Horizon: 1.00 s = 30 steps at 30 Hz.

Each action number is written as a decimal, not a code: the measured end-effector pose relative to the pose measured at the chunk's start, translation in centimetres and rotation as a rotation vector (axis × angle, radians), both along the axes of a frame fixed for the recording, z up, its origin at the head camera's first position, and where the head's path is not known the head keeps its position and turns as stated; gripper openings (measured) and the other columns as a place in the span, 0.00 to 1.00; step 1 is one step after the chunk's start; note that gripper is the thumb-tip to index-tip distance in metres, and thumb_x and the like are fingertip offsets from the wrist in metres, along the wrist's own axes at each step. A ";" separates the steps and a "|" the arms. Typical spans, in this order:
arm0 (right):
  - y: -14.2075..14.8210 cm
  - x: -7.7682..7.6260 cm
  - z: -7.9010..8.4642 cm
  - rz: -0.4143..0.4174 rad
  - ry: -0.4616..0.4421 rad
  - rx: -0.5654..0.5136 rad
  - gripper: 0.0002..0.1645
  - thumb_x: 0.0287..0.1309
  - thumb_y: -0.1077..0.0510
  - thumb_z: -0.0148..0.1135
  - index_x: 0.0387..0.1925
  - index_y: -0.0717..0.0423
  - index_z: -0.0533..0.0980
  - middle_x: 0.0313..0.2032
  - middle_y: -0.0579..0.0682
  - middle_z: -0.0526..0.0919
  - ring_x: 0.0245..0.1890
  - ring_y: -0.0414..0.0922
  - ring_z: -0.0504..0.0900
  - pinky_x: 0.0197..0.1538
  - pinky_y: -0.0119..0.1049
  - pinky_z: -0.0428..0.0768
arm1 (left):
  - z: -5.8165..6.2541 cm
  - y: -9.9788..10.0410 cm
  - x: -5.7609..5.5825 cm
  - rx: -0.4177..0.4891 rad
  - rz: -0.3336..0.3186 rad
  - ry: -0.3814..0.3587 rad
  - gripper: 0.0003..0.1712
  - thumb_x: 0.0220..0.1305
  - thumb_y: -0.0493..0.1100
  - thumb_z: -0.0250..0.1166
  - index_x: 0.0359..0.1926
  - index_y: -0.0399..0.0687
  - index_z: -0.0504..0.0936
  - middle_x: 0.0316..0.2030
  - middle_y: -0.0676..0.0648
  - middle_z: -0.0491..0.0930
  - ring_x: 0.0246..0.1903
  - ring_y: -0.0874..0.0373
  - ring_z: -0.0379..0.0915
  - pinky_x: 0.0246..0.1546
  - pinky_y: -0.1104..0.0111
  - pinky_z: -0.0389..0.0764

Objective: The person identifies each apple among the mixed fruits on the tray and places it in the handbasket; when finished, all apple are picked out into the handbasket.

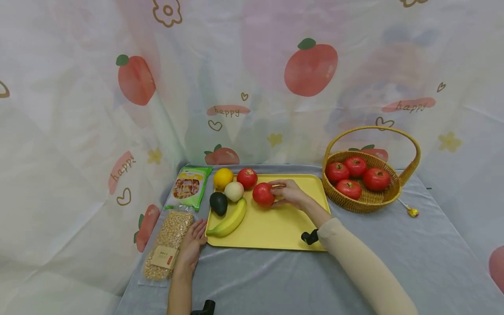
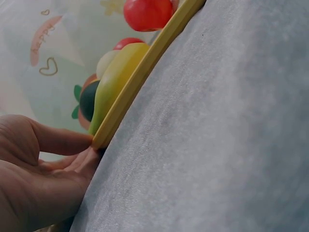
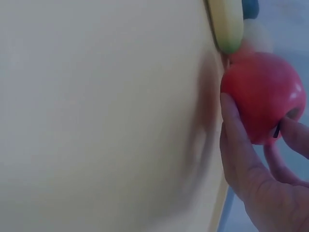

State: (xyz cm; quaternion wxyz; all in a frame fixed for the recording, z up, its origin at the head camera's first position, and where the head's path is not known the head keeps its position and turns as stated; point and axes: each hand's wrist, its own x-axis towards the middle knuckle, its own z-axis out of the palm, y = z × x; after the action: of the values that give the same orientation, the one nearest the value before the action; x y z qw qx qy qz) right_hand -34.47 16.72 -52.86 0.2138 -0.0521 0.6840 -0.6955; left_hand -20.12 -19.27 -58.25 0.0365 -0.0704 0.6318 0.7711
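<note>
My right hand (image 1: 290, 194) holds a red apple (image 1: 263, 194) between thumb and fingers, over the middle of the yellow tray (image 1: 283, 227). The right wrist view shows a dark stem in the hollow of this apple (image 3: 263, 96); its shadow falls on the tray. At the tray's front left corner is my left hand (image 1: 191, 245), its thumb and fingers gripping the corner in the left wrist view. A banana (image 1: 230, 220), a dark green avocado (image 1: 218, 204), a pale round fruit (image 1: 234, 191), a yellow lemon-like fruit (image 1: 223, 178) and another red apple (image 1: 247, 178) sit on the tray's left side.
A wicker basket (image 1: 362, 208) with a tall handle stands right of the tray, holding several red fruits (image 1: 376, 179). A small yellow flower (image 1: 412, 212) lies beside it. Left of the tray lie a green snack packet (image 1: 190, 188) and a clear bag of beige grains (image 1: 167, 236).
</note>
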 end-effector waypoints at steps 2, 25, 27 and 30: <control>0.4 0.1 0.4 -0.014 0.011 0.022 0.27 0.71 0.70 0.58 0.69 0.71 0.69 0.59 0.67 0.79 0.51 0.55 0.84 0.56 0.68 0.79 | -0.1 0.1 0.0 0.002 -0.001 -0.001 0.42 0.65 0.16 0.46 0.79 0.28 0.49 0.78 0.28 0.54 0.79 0.38 0.50 0.78 0.53 0.57; 3.4 1.1 3.7 -0.060 0.059 0.117 0.30 0.72 0.66 0.60 0.72 0.69 0.67 0.67 0.70 0.73 0.63 0.62 0.79 0.59 0.68 0.78 | 0.1 -0.1 0.0 0.003 -0.025 -0.005 0.43 0.67 0.16 0.45 0.81 0.30 0.46 0.79 0.29 0.52 0.79 0.39 0.47 0.78 0.51 0.54; 3.7 1.2 4.1 -0.060 0.067 0.122 0.30 0.72 0.66 0.60 0.72 0.68 0.67 0.67 0.70 0.73 0.62 0.62 0.79 0.59 0.69 0.77 | 0.0 -0.1 0.0 0.002 -0.021 -0.015 0.43 0.68 0.16 0.46 0.81 0.31 0.47 0.79 0.30 0.52 0.79 0.40 0.48 0.78 0.52 0.54; 4.1 1.4 4.6 -0.054 0.077 0.122 0.30 0.73 0.66 0.60 0.72 0.68 0.68 0.67 0.70 0.73 0.63 0.62 0.79 0.59 0.69 0.77 | 0.0 -0.1 0.0 0.000 -0.020 -0.019 0.42 0.68 0.16 0.46 0.81 0.32 0.47 0.79 0.30 0.52 0.79 0.40 0.48 0.78 0.52 0.55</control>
State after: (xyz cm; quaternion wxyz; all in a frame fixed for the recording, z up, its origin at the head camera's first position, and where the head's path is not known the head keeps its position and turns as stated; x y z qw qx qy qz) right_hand -33.08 20.86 -48.24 0.1713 -0.0473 0.7340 -0.6555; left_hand -20.12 -19.36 -58.24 0.0502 -0.0713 0.6323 0.7698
